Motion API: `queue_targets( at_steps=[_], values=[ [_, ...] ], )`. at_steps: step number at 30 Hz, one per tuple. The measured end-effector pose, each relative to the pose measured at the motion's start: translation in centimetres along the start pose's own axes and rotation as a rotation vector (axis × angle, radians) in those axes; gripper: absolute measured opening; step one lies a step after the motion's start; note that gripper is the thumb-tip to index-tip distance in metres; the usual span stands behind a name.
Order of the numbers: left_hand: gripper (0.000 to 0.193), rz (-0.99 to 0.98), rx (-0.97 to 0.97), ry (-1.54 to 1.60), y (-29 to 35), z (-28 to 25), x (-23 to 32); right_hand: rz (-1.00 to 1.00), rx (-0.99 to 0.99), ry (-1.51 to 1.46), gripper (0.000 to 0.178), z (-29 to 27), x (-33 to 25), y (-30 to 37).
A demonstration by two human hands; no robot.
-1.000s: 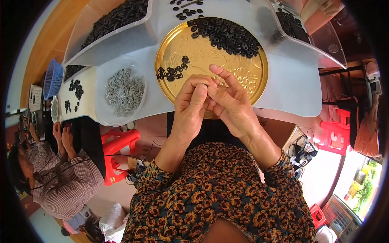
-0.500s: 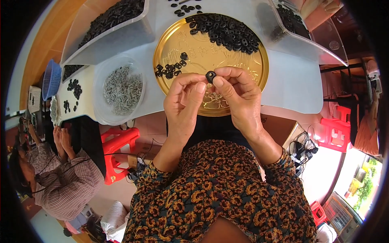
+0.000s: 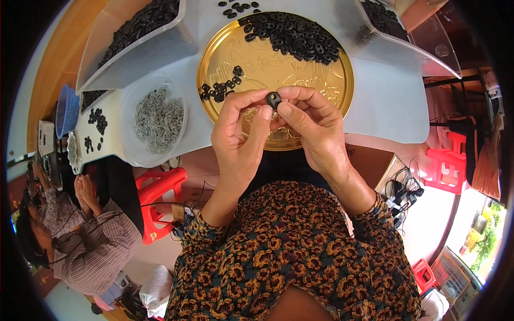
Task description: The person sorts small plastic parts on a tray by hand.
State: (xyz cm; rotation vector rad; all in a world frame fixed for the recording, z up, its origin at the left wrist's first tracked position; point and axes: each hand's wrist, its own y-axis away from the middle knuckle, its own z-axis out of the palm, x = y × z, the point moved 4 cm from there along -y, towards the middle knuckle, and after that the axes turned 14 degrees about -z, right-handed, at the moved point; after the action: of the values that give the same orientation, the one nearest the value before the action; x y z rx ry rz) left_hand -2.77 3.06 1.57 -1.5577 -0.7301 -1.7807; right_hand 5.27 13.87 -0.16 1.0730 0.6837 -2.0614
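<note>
A small black oval plastic piece with a round hole [image 3: 273, 100] is held up over the near part of a round gold tray [image 3: 345, 101]. My right hand [image 3: 317, 122] pinches its right side between thumb and forefinger. My left hand [image 3: 235, 128] has its thumb and forefinger closed on the left edge of the same piece. On the tray's far right lies a large heap of black oval pieces with holes [image 3: 300, 37]. A smaller cluster of black pieces [image 3: 220, 88] lies at the tray's left.
Left of the tray stands a clear round tub of small metal screw-like parts [image 3: 158, 120]. Clear bins of black pieces stand far left [image 3: 142, 32] and far right [image 3: 383, 21]. A person [image 3: 99, 241] sits at left beside a red stool [image 3: 160, 200]; a cardboard box [image 3: 369, 163] is below the table.
The black piece has turned slightly in my fingertips, its hole now showing toward the upper side. My left finger and thumb have come closer around it. The whole view has shifted a little.
</note>
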Motion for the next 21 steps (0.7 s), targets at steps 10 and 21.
queue_targets(
  at_steps=[10,21],
  values=[
    [0.019,0.070,-0.028,-0.120,1.2,2.8,-0.1,0.021,0.046,0.093,0.020,-1.6,-3.1,1.9],
    [0.011,-0.032,-0.089,-0.186,-0.1,2.6,-0.3,-0.841,0.993,0.351,0.021,-25.0,-14.4,7.6]
  ],
)
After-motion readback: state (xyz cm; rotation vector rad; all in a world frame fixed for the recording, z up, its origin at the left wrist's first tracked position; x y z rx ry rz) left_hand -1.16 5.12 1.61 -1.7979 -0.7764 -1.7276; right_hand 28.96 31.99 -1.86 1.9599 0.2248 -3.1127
